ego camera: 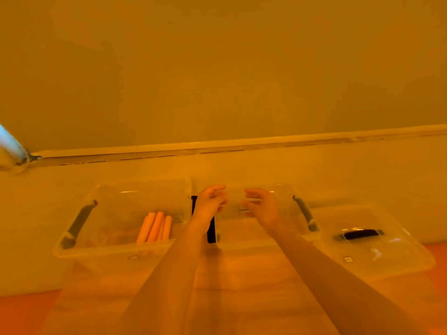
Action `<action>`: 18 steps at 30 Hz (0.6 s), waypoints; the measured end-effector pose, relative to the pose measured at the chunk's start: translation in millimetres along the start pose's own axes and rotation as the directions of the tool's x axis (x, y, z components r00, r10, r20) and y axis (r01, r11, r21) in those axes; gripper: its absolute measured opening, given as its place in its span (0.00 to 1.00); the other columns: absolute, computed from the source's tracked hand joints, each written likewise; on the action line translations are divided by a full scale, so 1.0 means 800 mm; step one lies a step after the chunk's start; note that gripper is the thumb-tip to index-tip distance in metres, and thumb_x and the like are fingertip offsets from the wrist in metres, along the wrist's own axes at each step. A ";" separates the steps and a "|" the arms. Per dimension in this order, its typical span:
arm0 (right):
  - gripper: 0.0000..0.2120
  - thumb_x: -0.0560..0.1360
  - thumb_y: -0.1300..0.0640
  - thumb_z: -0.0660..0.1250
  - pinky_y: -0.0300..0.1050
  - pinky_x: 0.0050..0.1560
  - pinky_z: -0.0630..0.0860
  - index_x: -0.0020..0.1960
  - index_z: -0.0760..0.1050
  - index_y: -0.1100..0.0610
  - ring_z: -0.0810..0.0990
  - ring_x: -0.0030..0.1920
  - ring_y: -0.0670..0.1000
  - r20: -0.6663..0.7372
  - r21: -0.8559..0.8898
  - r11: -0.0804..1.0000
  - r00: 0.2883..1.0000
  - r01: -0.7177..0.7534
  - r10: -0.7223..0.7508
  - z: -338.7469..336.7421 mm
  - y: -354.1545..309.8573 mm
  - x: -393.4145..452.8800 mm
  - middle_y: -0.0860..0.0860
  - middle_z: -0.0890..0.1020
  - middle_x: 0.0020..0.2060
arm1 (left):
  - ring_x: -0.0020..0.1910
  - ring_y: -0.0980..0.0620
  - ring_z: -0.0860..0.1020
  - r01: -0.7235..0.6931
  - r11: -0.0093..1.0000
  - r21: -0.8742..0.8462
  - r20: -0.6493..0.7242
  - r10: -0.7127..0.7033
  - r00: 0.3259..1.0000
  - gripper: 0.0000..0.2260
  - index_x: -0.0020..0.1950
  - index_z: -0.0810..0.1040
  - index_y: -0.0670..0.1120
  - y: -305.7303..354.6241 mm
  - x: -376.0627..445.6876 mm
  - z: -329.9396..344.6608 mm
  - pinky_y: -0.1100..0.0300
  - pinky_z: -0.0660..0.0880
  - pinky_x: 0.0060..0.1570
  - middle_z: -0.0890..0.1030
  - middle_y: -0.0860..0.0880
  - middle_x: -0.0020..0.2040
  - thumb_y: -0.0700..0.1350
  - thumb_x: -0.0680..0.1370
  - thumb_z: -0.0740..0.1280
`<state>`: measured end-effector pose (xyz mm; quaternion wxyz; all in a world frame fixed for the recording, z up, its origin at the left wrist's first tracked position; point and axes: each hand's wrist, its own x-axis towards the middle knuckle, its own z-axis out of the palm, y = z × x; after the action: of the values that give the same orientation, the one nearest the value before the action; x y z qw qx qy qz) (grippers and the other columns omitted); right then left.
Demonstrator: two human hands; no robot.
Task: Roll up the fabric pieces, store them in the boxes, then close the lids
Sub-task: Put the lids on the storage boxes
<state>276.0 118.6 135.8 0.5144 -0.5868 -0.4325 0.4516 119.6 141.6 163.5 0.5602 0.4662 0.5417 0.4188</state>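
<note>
Two clear plastic boxes stand side by side on the table. The left box [72, 252] holds three rolled fabric pieces [156, 227] lying together near its front right corner. Both my hands hover over the right box [244, 243], whose inside looks bare where it shows. My left hand [210, 201] is above that box's left edge with loosely curled fingers and holds nothing. My right hand [262, 205] faces it a short gap away, fingers also relaxed and holding nothing. A clear lid [387, 259] with a dark handle [360, 234] lies to the right of the right box.
A dark flat object [211, 232] sits between the two boxes, partly behind my left wrist. The wooden table [242, 286] runs toward me. A wall with a ledge [217, 143] stands behind the boxes. A metal pole [12, 146] enters at far left.
</note>
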 end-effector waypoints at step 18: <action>0.22 0.71 0.65 0.73 0.32 0.41 0.76 0.64 0.74 0.62 0.78 0.54 0.52 -0.245 -0.119 0.993 0.968 0.027 -0.056 -0.247 0.007 -0.048 0.55 0.77 0.60 | 0.45 0.55 0.75 -0.096 0.969 0.229 0.084 0.079 0.993 0.15 0.63 0.76 0.47 0.005 -0.032 0.215 0.64 0.74 0.39 0.77 0.47 0.59 0.36 0.78 0.65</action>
<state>460.6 38.5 146.1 0.5391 -0.6580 -0.4024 0.3385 289.6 105.6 169.3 0.5026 0.5670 0.5448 0.3592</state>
